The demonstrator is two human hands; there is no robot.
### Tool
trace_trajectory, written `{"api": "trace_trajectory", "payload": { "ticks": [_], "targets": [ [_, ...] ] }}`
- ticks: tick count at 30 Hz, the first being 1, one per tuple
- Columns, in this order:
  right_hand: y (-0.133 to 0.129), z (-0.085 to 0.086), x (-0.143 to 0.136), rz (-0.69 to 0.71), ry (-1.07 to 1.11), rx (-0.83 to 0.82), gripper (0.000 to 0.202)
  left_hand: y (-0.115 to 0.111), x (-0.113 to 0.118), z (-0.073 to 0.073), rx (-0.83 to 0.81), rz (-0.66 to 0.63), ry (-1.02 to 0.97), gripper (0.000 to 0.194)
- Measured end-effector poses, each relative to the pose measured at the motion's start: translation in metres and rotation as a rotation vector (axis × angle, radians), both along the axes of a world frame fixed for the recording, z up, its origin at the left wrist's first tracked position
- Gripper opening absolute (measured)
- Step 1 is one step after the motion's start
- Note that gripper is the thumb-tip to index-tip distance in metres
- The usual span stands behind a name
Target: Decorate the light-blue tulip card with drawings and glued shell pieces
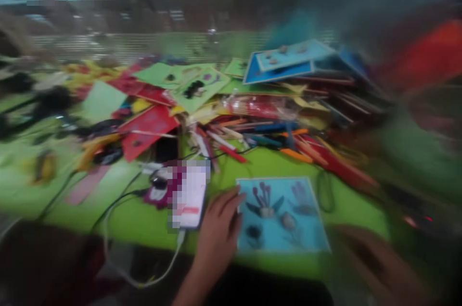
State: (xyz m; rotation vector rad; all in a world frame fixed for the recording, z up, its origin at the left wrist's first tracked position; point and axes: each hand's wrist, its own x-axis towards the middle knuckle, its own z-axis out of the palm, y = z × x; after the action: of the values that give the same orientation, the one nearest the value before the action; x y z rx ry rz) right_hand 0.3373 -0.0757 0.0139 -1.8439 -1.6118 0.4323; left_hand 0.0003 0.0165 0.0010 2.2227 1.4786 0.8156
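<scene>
A blue card (296,188) with pale edges lies near the front of the green table, bearing dark and purple flower-like shapes. My left hand (222,214) is at its left edge, fingers bent and close together, gripping the border. To the right of the card, my right hand (375,260) is smeared by motion, apart from the card, and its fingers cannot be made out. Just left of my left hand is a phone (189,195) with a lit screen and a white cable (159,277) plugged into its lower end.
Pens and coloured pencils (234,135) lie heaped behind the card. Farther back are green cards (202,87), a red card (149,128) and stacked blue cards (292,58). A dark cord loop (327,193) lies right of the card. Black cables cross the left side of the green table (144,234).
</scene>
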Motion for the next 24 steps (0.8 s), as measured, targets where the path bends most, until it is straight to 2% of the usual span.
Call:
{"api": "trace_trajectory", "payload": {
  "ticks": [4, 10, 24],
  "targets": [
    [0.002, -0.008, 0.004, 0.072, 0.050, 0.061, 0.021, 0.004, -0.005, -0.002, 0.060, -0.043, 0.050, 0.043],
    [0.003, -0.008, 0.002, 0.104, -0.001, 0.099, 0.023, 0.007, -0.007, -0.003, 0.107, -0.063, 0.083, 0.039],
    [0.002, -0.016, 0.002, 0.057, 0.014, 0.055, 0.018, 0.004, -0.003, -0.002, 0.076, -0.053, 0.048, 0.038]
  ]
}}
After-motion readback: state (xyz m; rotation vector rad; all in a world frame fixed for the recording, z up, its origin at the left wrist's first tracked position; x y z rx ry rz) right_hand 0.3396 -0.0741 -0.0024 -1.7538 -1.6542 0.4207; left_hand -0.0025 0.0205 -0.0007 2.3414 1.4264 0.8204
